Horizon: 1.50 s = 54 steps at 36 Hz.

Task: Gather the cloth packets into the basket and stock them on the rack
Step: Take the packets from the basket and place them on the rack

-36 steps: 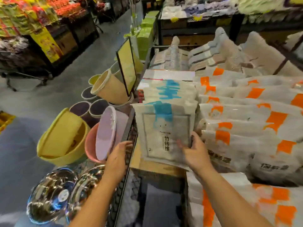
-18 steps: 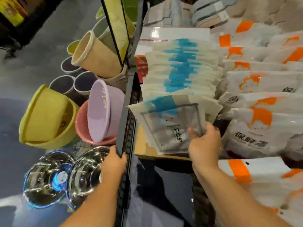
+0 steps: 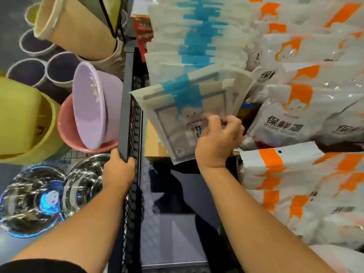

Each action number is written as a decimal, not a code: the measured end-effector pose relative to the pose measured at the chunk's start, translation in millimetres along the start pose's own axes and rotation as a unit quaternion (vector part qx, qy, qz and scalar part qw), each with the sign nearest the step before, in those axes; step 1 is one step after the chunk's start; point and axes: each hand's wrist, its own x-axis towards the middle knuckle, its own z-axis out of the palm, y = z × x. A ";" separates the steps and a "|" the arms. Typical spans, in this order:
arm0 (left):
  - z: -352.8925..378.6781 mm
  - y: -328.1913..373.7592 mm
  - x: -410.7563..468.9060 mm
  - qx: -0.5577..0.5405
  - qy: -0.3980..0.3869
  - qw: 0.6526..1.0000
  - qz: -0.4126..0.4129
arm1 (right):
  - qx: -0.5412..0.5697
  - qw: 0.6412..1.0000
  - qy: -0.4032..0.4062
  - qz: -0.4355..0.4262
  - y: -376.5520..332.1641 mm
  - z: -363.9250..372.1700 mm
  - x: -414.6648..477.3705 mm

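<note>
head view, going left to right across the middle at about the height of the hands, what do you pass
yellow basin → lilac basin → dark rack post → front cloth packet → orange-marked bag

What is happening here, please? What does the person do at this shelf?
A person stands at a shop rack. The right hand holds the front cloth packets, which carry a blue stripe, at the near end of a row of the same packets. The left hand grips the rack's dark side bar. White bags with orange marks lie to the right, and plastic basins to the left.
</note>
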 end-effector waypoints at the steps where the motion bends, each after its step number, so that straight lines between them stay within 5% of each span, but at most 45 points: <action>1: 0.2 -0.2 0.3 0.002 0.002 1.000 0.002 | -0.005 0.999 -0.026 -0.024 -0.5 0.3 -1.6; 6: -0.1 0.0 0.2 -0.001 0.000 1.000 0.005 | -0.005 0.981 -0.192 -0.006 -6.1 -10.0 -17.1; 10: 0.9 -1.3 2.2 0.006 0.003 1.000 0.004 | -0.185 0.928 -0.299 -0.123 6.0 -14.2 -56.0; 13: 1.6 -2.2 2.8 0.007 -0.001 1.000 0.000 | -0.208 0.933 -0.267 -0.122 17.3 0.9 -67.7; 17: 2.2 -2.8 3.5 0.001 -0.003 1.000 0.003 | -0.119 0.977 -0.143 -0.105 17.3 21.0 -60.3; 24: 3.3 -4.2 5.2 -0.005 0.001 1.000 0.002 | 0.055 0.997 -0.044 0.013 3.0 37.6 -28.3; 31: 3.4 -2.6 4.3 -0.006 0.006 1.000 0.003 | -0.045 0.982 -0.137 -0.119 18.3 21.5 -53.1; 41: 3.1 -1.7 4.5 0.000 0.005 1.000 -0.001 | -0.179 0.948 -0.237 -0.116 34.2 11.1 -98.4; 54: 2.5 -0.4 2.3 0.007 0.010 1.000 0.000 | -0.183 0.934 -0.300 -0.063 25.3 6.8 -98.9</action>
